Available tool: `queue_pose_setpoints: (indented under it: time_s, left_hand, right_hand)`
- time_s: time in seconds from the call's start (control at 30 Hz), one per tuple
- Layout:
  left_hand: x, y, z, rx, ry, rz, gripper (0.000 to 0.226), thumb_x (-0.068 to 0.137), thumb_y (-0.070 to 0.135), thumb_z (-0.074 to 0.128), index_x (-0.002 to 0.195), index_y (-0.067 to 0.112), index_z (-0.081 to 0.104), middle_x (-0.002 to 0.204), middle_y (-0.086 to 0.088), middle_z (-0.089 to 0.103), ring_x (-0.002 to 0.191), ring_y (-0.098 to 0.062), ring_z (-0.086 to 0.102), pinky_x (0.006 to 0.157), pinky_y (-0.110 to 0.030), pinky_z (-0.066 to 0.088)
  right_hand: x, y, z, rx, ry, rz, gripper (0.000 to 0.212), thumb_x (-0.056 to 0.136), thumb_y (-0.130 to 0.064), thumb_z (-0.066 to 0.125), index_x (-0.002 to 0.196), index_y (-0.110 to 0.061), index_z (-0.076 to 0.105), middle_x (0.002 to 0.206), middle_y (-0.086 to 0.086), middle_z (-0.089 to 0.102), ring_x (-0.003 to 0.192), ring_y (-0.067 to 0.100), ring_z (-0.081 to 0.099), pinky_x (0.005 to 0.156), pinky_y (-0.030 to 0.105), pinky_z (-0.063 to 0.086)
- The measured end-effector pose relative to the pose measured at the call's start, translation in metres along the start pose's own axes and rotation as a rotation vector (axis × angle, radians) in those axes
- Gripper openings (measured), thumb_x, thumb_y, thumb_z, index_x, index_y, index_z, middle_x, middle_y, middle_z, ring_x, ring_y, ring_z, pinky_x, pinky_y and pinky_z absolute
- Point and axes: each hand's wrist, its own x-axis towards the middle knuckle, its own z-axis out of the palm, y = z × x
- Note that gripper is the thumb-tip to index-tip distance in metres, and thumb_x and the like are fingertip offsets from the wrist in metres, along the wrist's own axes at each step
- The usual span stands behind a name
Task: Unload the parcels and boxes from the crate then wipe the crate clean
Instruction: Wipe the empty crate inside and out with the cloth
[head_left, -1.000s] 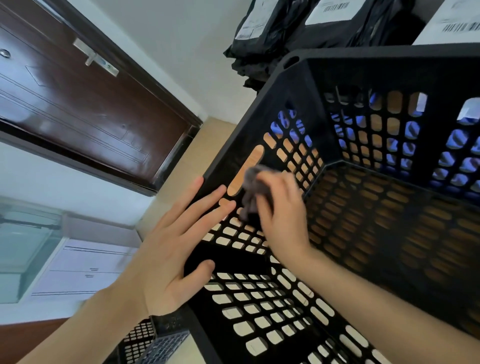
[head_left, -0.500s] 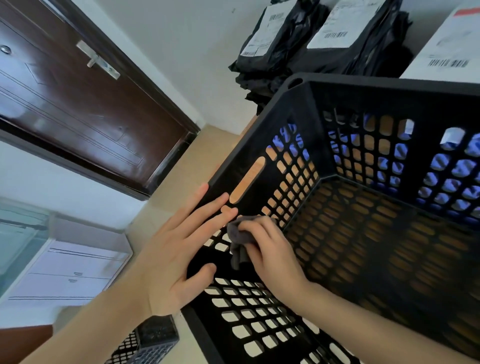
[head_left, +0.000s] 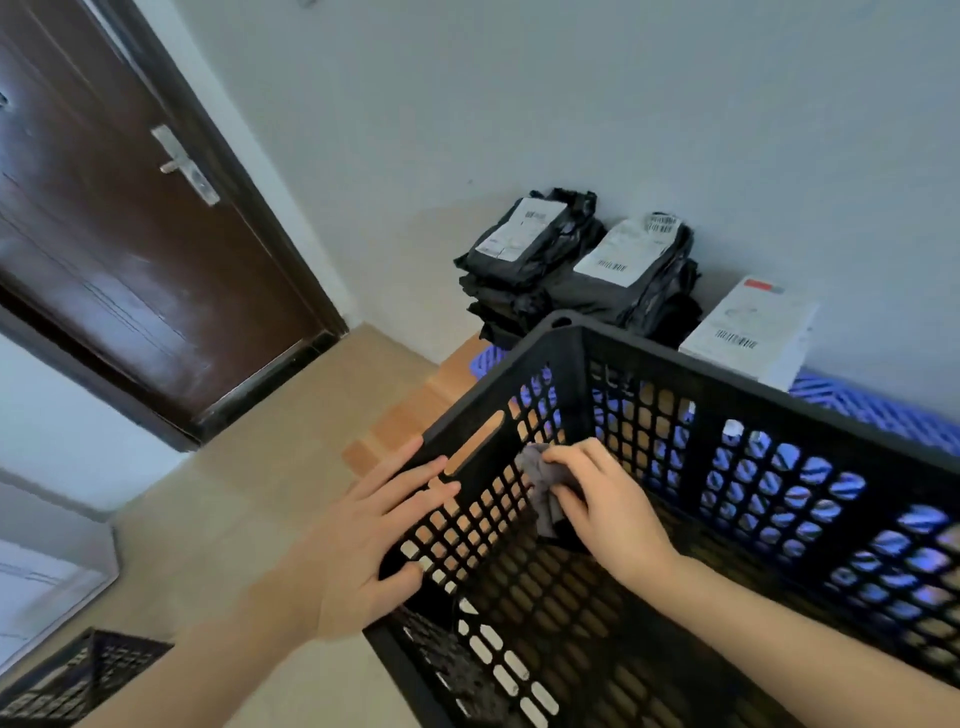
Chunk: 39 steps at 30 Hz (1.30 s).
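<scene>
A black perforated plastic crate (head_left: 737, 384) fills the lower right, with nothing inside but my right hand and a cloth. My right hand (head_left: 605, 512) grips a dark grey cloth (head_left: 543, 491) and presses it against the inside of the crate's left wall, below the slot handle. My left hand (head_left: 371, 535) lies flat with straight fingers on the outside of that same wall, thumb at the lower edge. Black parcel bags with white labels (head_left: 576, 270) and a white box (head_left: 748, 332) sit stacked by the wall behind the crate.
A blue crate (head_left: 872, 410) lies under the parcels at the right. A cardboard box (head_left: 415, 410) sits on the beige floor left of the crate. A dark brown door (head_left: 130, 249) is at the left. Another black crate (head_left: 78, 675) shows in the bottom left corner.
The view has pulled back and tilted up, showing more wall and parcels. My right hand moved the cloth along the inner left wall; the left hand stays flat on the outside.
</scene>
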Motion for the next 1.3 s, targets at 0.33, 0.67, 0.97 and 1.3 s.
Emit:
queue_pose_setpoints:
  time_s: [0.33, 0.67, 0.97, 1.3]
  left_hand:
    - [0.000, -0.012, 0.014, 0.024, 0.005, -0.044, 0.067, 0.081, 0.057, 0.039, 0.147, 0.049, 0.029, 0.156, 0.031, 0.005, 0.144, 0.004, -0.024, 0.122, -0.040, 0.012]
    - [-0.001, -0.011, 0.009, 0.016, 0.004, -0.013, 0.065, 0.088, 0.053, 0.044, 0.150, 0.044, 0.027, 0.160, 0.024, 0.010, 0.142, 0.002, -0.027, 0.120, -0.037, 0.012]
    - [-0.001, -0.007, 0.006, -0.072, 0.028, -0.037, 0.069, 0.088, 0.045, 0.057, 0.150, 0.042, 0.028, 0.161, 0.019, 0.011, 0.143, 0.003, -0.015, 0.120, -0.036, 0.009]
    - [0.064, 0.019, 0.003, -0.161, 0.292, 0.004, 0.061, 0.092, 0.033, 0.061, 0.148, 0.029, 0.039, 0.159, 0.008, 0.026, 0.145, -0.016, 0.027, 0.116, -0.037, 0.022]
  right_hand:
    - [-0.022, -0.038, -0.055, -0.163, 0.138, 0.068, 0.035, 0.090, -0.018, 0.063, 0.119, -0.035, 0.053, 0.109, -0.028, 0.040, 0.100, -0.014, 0.045, 0.085, -0.002, 0.033]
    - [-0.045, -0.082, -0.082, -0.151, 0.214, 0.208, 0.035, 0.092, -0.013, 0.062, 0.112, -0.040, 0.051, 0.109, -0.020, 0.049, 0.100, -0.007, 0.051, 0.079, 0.003, 0.037]
    - [-0.044, -0.091, -0.103, -0.210, 0.161, 0.130, 0.037, 0.091, -0.016, 0.062, 0.108, -0.046, 0.048, 0.107, -0.026, 0.044, 0.097, -0.011, 0.049, 0.076, 0.000, 0.037]
    - [-0.041, -0.082, -0.126, -0.401, 0.109, -0.087, 0.036, 0.093, -0.019, 0.061, 0.127, -0.029, 0.056, 0.121, -0.013, 0.051, 0.105, 0.005, 0.055, 0.089, 0.019, 0.050]
